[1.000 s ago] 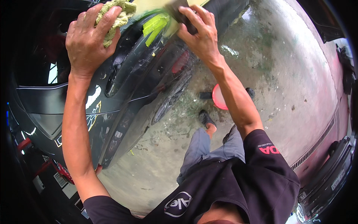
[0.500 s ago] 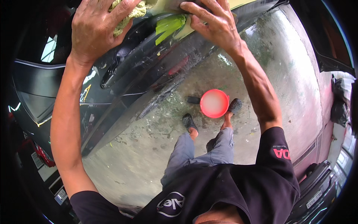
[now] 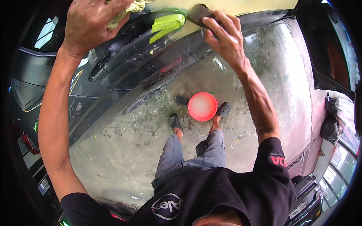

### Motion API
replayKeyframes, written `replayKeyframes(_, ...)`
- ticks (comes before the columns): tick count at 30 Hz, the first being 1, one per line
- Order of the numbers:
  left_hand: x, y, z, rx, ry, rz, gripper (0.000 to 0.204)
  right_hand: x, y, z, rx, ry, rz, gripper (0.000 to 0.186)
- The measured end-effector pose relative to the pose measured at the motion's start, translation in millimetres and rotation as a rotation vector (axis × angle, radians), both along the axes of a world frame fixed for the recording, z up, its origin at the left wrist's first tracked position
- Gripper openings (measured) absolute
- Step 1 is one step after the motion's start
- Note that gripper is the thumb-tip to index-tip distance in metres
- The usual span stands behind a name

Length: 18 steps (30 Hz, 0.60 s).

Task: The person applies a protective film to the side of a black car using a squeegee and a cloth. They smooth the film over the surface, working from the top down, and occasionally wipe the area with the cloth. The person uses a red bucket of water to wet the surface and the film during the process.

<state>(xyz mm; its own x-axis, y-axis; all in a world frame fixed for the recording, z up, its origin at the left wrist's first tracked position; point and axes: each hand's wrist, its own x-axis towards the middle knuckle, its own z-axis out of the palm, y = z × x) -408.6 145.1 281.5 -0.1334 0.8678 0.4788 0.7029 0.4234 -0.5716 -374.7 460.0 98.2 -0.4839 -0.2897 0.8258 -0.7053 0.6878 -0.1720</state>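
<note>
My left hand (image 3: 88,28) is closed around a shaggy yellow-green cloth (image 3: 130,10) at the top left, over the dark car body. At the top centre my right hand (image 3: 228,41) grips a dark piece of sandpaper (image 3: 200,15). The sandpaper lies against the pale yellow area (image 3: 249,5) of the car panel, close to its lower edge. Between the two hands, strips of bright green tape (image 3: 167,23) stick to the panel beside the dark door handle area. The top rim of the picture cuts off part of the left fingers and the cloth.
A red bucket (image 3: 191,113) of cloudy water stands on the wet concrete floor (image 3: 241,150) by my feet, with a dark block (image 3: 181,100) beside it. An open dark car door or panel (image 3: 332,49) juts in at the right. Black bags (image 3: 331,124) lie behind it.
My right hand has turned and moved slightly down, so the sandpaper now shows more fully on the pale panel. The left hand with the cloth has shifted up and left in view.
</note>
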Motion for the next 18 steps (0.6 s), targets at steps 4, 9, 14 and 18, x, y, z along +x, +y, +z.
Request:
replayKeyframes(4,-3,-4,-4,-0.020,0.037,-0.015,0.029,-33,-15,39,-0.034,0.119,0.154,0.056)
replayKeyframes(9,1,1,1,-0.017,-0.036,-0.003,0.035,-4,15,-6,-0.024,0.029,0.009,0.056)
replayKeyframes(14,-5,-10,-5,-0.025,0.016,0.011,0.036,-25,-10,42,0.026,0.081,0.135,0.055)
replayKeyframes(18,-2,-6,-4,0.000,-0.011,0.012,0.039,-17,11,19,0.057,0.061,0.045,0.055)
